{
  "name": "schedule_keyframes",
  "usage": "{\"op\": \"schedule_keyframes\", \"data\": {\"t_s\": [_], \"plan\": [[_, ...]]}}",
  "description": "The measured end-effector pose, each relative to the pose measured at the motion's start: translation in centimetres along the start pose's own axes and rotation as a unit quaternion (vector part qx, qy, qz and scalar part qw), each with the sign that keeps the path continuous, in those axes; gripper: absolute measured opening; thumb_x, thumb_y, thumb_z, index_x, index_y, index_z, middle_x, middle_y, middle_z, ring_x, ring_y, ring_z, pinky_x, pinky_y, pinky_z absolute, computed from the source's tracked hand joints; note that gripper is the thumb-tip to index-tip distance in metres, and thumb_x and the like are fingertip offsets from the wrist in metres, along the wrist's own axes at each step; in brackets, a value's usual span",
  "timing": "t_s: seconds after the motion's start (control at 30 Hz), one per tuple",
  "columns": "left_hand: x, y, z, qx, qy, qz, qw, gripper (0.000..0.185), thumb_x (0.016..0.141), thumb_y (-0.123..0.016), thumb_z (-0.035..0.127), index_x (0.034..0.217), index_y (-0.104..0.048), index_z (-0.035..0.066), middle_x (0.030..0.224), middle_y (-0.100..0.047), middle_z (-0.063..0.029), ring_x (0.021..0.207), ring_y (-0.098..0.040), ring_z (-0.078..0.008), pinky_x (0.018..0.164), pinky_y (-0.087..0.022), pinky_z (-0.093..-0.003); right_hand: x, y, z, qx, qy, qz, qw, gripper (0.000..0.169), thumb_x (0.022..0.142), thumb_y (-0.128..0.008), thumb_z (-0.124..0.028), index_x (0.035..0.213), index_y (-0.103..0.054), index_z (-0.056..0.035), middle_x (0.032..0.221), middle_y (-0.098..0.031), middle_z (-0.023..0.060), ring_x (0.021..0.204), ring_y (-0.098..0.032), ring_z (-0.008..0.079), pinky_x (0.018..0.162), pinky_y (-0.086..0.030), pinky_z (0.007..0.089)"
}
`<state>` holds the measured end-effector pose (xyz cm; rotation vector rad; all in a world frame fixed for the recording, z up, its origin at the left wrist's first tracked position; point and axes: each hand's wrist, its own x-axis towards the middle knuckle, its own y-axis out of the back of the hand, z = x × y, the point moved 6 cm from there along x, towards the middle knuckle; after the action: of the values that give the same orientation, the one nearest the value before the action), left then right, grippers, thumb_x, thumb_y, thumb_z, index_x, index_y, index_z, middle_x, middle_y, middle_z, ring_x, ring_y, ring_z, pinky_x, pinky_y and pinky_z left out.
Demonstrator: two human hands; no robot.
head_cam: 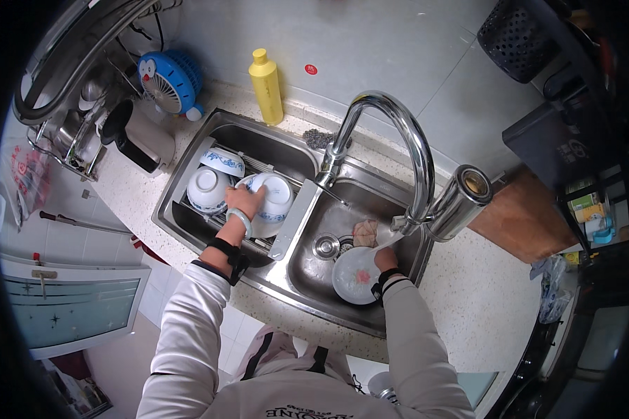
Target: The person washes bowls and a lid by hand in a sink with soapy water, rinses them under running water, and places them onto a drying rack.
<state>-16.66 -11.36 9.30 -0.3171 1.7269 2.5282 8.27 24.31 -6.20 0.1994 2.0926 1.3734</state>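
Note:
In the left basin, my left hand (245, 202) is at an upside-down white bowl with blue trim (279, 195), its thumb along the bowl's side. Some of the fingertips are hidden. Beside it two more blue-patterned bowls, an overturned one (206, 184) and a tilted one (223, 161), rest on a wire rack (264, 163). A white plate edge shows beneath the bowl by my hand. My right hand (386, 259) grips the rim of a white plate with a pink flower (354, 275) in the right basin. Water runs from the chrome faucet (422, 157) beside that hand.
A tan cloth (366, 233) and a metal drain strainer (325, 246) lie in the right basin (314, 209). Behind the sink are a yellow bottle (267, 89) and a steel-wool scourer (318, 138). A blue fan (170, 84) and a pitcher (139, 137) stand left; a brown board (524, 220) is right.

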Motion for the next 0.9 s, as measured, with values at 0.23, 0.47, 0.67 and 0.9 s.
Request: {"op": "schedule_keyframes", "data": {"t_s": [0.23,0.47,0.67,0.9], "plan": [[-2.4,2.3,1.7,-0.142,-0.072,0.112,0.981,0.047,0.067,-0.063,0.035,0.099,-0.056,0.001,0.101,-0.047,-0.0242,0.097,-0.044,-0.0339,0.084,-0.037,-0.0368,0.1,-3.4,3.6,-0.19,0.015,-0.074,0.979,0.018,0.075,-0.051,-0.02,0.077,-0.064,-0.0072,0.083,-0.061,0.0147,0.078,-0.058,0.0307,0.067,-0.047,0.0359],[-10.4,2.8,4.6,-0.332,-0.177,0.088,0.922,0.022,0.071,-0.057,0.008,0.092,-0.054,0.001,0.092,-0.05,-0.0192,0.081,-0.05,-0.0315,0.074,-0.041,-0.0369,-4.8,1.2,0.5,0.266,0.09,-0.115,0.953,0.016,0.065,-0.061,-0.012,0.074,-0.06,0.0018,0.076,-0.06,0.0147,0.069,-0.058,0.0281,0.061,-0.046,0.0371],[-21.5,-2.2,12.5,-0.13,-0.537,-0.154,0.819,0.014,0.072,-0.054,0.012,0.084,-0.057,0.005,0.085,-0.056,-0.0147,0.084,-0.052,-0.0304,0.077,-0.039,-0.0386,-9.2,0.8,-1.0,0.693,-0.114,-0.238,0.671,0.029,0.066,-0.056,-0.002,0.093,-0.052,0.0082,0.087,-0.057,0.0151,0.08,-0.057,0.0291,0.074,-0.048,0.0405],[-24.4,-9.0,12.8,0.112,-0.558,-0.302,0.765,0.011,0.066,-0.055,0.01,0.077,-0.056,0.01,0.081,-0.059,-0.0091,0.083,-0.055,-0.027,0.08,-0.035,-0.0435,-11.1,-1.1,-2.3,0.699,-0.165,-0.33,0.613,0.025,0.073,-0.053,-0.009,0.091,-0.05,0.007,0.089,-0.056,0.0193,0.085,-0.056,0.0335,0.076,-0.048,0.0412]]}}
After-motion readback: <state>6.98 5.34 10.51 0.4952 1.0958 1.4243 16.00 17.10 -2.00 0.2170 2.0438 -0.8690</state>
